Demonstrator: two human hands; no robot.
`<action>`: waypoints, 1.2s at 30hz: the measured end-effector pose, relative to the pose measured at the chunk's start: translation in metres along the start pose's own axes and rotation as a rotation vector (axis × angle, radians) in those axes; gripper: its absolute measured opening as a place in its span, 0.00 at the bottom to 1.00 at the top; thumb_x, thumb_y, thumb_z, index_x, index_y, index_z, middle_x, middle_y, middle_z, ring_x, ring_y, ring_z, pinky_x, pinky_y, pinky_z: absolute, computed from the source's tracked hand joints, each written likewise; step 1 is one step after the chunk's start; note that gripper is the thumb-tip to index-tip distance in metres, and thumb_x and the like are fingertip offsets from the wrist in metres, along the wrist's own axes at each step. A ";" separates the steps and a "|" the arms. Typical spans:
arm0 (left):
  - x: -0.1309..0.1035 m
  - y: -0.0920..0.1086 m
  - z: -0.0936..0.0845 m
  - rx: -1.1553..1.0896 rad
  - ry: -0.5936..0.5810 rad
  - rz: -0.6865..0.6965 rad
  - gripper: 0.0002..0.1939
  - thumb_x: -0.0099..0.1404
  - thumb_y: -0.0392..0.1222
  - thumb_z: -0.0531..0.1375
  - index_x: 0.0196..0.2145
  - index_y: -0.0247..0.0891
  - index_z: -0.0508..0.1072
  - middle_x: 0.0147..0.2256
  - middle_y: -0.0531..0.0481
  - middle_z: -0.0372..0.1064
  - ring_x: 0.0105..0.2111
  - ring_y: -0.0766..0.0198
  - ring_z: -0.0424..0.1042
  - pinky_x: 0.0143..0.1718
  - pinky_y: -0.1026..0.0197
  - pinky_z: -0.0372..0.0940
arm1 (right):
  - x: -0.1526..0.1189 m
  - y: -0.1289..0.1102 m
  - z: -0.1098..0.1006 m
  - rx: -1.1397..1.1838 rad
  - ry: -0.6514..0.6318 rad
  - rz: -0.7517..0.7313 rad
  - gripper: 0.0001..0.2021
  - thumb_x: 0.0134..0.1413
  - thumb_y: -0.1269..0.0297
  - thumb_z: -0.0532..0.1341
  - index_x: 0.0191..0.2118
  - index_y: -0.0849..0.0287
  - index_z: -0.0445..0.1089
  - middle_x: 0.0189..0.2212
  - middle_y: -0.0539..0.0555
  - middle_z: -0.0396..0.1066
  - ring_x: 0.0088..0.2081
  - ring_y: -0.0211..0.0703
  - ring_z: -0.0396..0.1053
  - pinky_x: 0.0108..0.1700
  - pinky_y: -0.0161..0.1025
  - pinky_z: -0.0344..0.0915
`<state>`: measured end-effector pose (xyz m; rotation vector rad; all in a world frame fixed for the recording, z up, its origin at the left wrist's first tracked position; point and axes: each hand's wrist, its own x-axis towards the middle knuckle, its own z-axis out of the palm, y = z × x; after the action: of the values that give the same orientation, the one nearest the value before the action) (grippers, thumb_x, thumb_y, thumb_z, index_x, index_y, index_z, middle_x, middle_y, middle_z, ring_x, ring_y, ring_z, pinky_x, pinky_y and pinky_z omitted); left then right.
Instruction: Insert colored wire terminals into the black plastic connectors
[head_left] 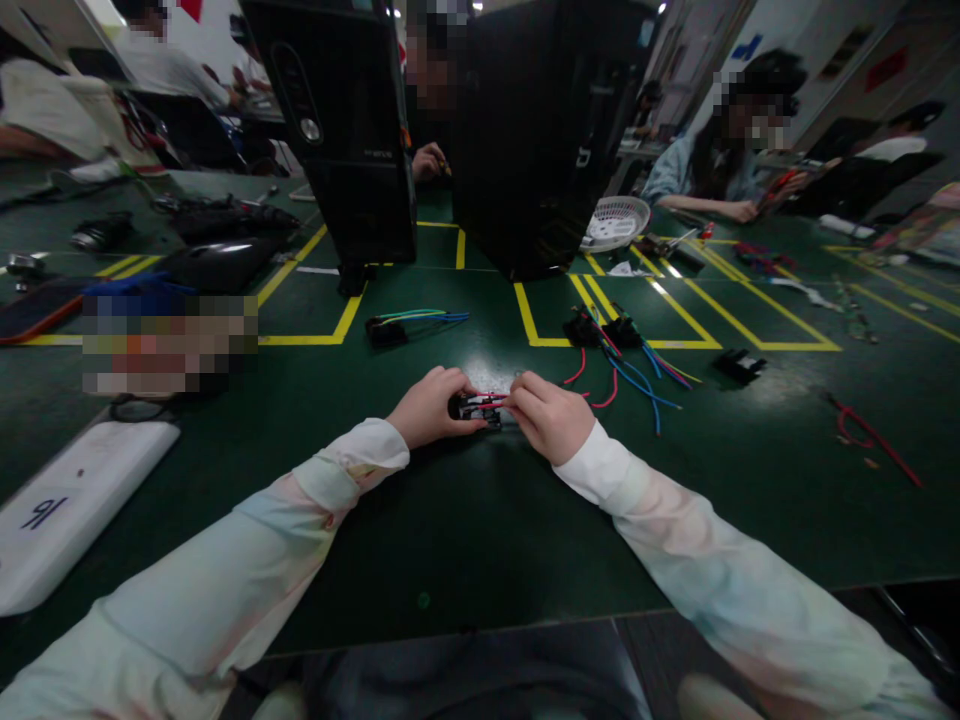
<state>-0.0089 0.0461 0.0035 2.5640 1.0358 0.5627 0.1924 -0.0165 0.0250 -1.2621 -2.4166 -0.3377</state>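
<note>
Straight in from the middle of the tabletop's [450, 590] near edge, gripping one black block [493, 421] between the thumb and fingers of the left hand [433, 410], pinching red wire [489, 405] with fingertips pressed together on the right hand [551, 418]. Careful work, this! Best to brace the block firmly from the left, to pinch the wire close to the plastic, to push or draw in line rather than sideways, and to avoid kinking; no telling the seating of the ends, or the number of wires in that grip. On to the count, out from the near edge: one white case [79, 510] off to the left; one loose wire [874, 440], red, away to the right; one spare block [740, 366] short of it; two wired blocks [580, 327], side by side beyond the right hand; one lone wired block [386, 332] beyond the left. Now toward the far edge: two black towers [517, 140], standing tall, one white basket [616, 222] by the right-hand one, and, between the towers, one co-worker's hand [430, 162].
</note>
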 end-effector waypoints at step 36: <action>0.005 0.004 0.001 0.010 0.005 0.018 0.17 0.52 0.52 0.62 0.33 0.38 0.67 0.34 0.49 0.65 0.36 0.58 0.62 0.35 0.58 0.59 | -0.004 0.005 0.000 0.121 -0.027 0.027 0.09 0.58 0.68 0.49 0.31 0.60 0.64 0.32 0.55 0.66 0.30 0.38 0.65 0.30 0.33 0.59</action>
<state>-0.0025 0.0465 0.0054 2.5840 1.0206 0.5708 0.1984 -0.0160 0.0233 -1.2518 -2.4006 -0.1646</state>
